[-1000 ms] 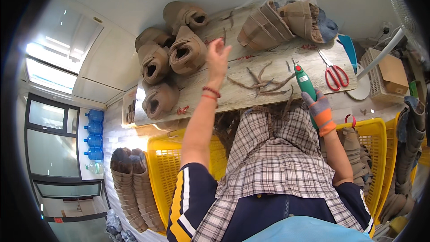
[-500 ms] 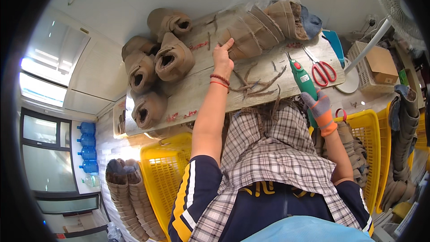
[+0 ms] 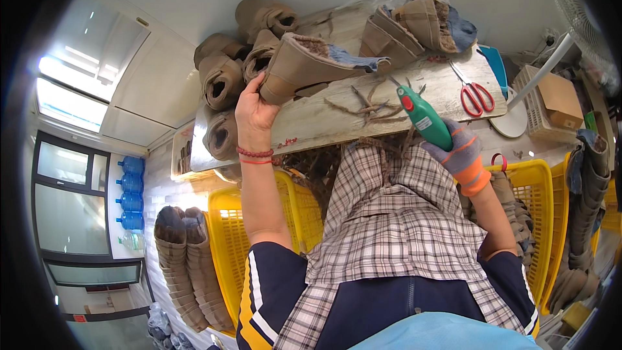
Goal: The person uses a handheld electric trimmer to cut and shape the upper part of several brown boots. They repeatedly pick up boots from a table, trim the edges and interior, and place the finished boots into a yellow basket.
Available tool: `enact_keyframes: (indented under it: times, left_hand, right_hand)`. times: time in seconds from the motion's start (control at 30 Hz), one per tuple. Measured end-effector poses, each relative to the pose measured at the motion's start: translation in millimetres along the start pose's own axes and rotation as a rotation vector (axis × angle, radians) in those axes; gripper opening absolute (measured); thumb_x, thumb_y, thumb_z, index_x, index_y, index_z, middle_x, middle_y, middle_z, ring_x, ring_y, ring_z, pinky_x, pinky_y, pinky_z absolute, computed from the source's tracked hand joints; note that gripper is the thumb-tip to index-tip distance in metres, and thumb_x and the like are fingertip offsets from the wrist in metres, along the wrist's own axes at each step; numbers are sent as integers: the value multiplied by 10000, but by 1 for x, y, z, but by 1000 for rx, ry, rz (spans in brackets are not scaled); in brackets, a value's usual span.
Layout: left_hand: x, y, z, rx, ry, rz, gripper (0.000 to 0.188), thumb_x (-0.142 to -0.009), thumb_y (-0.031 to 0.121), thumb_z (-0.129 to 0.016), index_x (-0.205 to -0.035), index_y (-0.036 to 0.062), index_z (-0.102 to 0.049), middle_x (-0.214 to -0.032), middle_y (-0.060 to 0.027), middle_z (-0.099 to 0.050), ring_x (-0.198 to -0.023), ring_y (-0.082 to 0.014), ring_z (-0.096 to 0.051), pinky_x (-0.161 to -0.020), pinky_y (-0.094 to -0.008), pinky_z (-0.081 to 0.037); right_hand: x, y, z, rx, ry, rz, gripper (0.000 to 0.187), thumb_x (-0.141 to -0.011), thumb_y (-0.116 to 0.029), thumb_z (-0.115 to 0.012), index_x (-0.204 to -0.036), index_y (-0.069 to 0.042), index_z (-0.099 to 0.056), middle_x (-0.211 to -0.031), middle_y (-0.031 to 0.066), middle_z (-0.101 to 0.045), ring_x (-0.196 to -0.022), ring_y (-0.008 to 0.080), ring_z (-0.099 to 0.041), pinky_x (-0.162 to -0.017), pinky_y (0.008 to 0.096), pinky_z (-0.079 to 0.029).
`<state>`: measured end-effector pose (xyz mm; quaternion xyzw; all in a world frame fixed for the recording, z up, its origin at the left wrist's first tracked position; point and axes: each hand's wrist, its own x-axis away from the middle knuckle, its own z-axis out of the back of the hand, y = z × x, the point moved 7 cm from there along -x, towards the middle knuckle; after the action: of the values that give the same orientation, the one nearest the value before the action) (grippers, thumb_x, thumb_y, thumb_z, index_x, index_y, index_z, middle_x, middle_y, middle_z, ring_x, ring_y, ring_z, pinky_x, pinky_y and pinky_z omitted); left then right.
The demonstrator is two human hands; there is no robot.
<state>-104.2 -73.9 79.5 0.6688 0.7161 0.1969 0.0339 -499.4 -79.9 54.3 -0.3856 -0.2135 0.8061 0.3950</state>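
My left hand (image 3: 256, 116) grips a brown boot upper (image 3: 301, 71) with fleecy lining and a blue flap, raised over the table. In my gloved right hand (image 3: 465, 155) is a green handheld power cutter (image 3: 421, 116) with a red button and a narrow tip, pointing up and left. The two things are apart. Dark trimmed strips (image 3: 369, 111) lie on the table below the upper. A nested stack of brown uppers (image 3: 389, 39) rests at the back right. Several rolled uppers (image 3: 220, 81) stand at the left end, partly hidden behind the held one.
Red-handled scissors (image 3: 477, 98) lie on the table's (image 3: 304, 128) right end, beside a blue dustpan-like item (image 3: 494, 63). Yellow baskets (image 3: 227, 220) stand to both sides of my lap, the right one holding uppers. A fan (image 3: 576, 10) rises at the right. Stacked uppers (image 3: 172, 246) lie at the left.
My left hand has moved left, carrying one upper away from the stack. My right hand has lifted the cutter slightly and tilted its tip leftward.
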Motion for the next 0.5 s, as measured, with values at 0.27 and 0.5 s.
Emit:
enact_keyframes:
  times: [0.27, 0.5]
  left_hand:
    - [24, -21, 38, 183, 6, 132, 336, -946, 65, -420, -1249, -76, -454, -1268, -242, -527, -1176, -361, -525, -1006, -472, -445]
    - [29, -38, 42, 152, -8, 179, 298, -949, 81, -441, -1200, -71, -495, -1215, -229, -567, -1132, -359, -557, -977, -464, -473]
  right_hand:
    - [13, -12, 9, 251, 72, 263, 571, -640, -335, -827, -1073, -43, -599, -764, 118, -644, -634, 292, -614, -567, 375, -488]
    - [24, -10, 5, 353, 26, 314, 583, -629, -307, -839, -1087, -39, -599, -787, 106, -631, -625, 291, -581, -576, 383, -471]
